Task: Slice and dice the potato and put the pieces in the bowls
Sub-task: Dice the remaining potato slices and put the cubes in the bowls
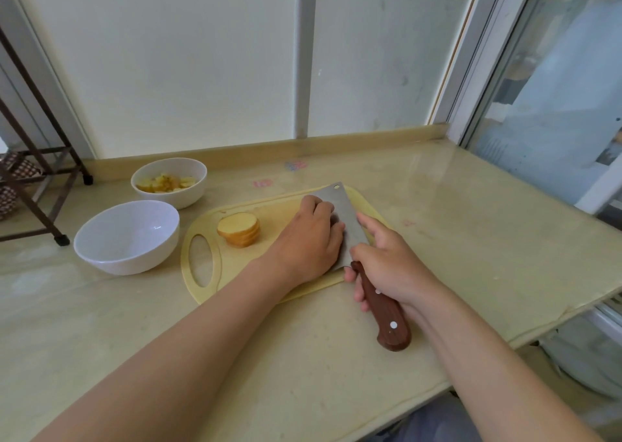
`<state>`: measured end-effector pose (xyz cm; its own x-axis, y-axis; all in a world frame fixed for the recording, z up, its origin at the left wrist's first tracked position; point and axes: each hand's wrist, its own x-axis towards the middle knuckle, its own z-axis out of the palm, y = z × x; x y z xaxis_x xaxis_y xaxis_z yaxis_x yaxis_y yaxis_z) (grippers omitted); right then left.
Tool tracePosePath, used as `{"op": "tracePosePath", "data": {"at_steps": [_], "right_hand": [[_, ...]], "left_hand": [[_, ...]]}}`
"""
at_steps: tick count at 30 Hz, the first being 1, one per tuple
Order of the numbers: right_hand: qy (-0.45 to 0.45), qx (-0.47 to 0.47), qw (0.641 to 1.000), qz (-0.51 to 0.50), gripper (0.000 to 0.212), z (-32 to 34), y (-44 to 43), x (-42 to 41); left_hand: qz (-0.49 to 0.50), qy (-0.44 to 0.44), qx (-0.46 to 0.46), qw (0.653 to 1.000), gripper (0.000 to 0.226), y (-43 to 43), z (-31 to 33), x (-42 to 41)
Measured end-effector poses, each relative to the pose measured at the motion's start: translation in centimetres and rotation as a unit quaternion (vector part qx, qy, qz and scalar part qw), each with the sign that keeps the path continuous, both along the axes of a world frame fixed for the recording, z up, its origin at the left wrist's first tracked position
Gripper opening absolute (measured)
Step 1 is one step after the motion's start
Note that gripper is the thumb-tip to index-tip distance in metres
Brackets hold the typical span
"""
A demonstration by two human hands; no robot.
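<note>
- Right hand (392, 265) had its fingers (359, 296) wrapped round the cleaver (340, 211) by its wooden handle (387, 310); one finger lay forward along the blade's flat.
- Left hand (309, 236) sat on the cutting board (232, 264), knuckles against the blade, fingers curled down. What it held was hidden; probably the uncut rest of the potato, but I couldn't tell.
- Stack of potato slices (239, 229) stood on the board left of that hand, slightly fanned, well apart from the blade.
- Far bowl (175, 198) already held diced pieces; near bowl (128, 260) looked empty. Both stood on the worktop (454, 223) left of the board.
- Handling, my read: raw potato is firm and dense and won't squash, but cut faces are wet and starchy, so slippery.
- The stack would likely shear sideways if pushed from one side. Pinch it across the skin edges or press down from the top.
- A rounded piece can roll; keep a cut face flat on the board.
- Keep fingertips tucked behind the knuckles; the blade was touching the hand.
- The dice are small and light; scooping them on the blade would beat picking them up singly.
</note>
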<state>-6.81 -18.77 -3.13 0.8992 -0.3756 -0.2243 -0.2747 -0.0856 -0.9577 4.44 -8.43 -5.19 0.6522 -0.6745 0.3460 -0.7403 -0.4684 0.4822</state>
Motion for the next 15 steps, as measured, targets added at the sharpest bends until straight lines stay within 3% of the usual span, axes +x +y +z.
{"op": "tracePosePath", "data": {"at_steps": [10, 15], "right_hand": [[-0.013, 0.037, 0.999, 0.007, 0.072, 0.2, -0.4, -0.3], [-0.029, 0.069, 0.997, 0.009, 0.066, 1.1, -1.4, 0.2]], "left_hand": [[-0.014, -0.017, -0.065, 0.998, 0.020, -0.8, 0.5, 0.3], [-0.025, -0.024, 0.002, 0.999, 0.022, -1.5, 2.2, 0.8]]}}
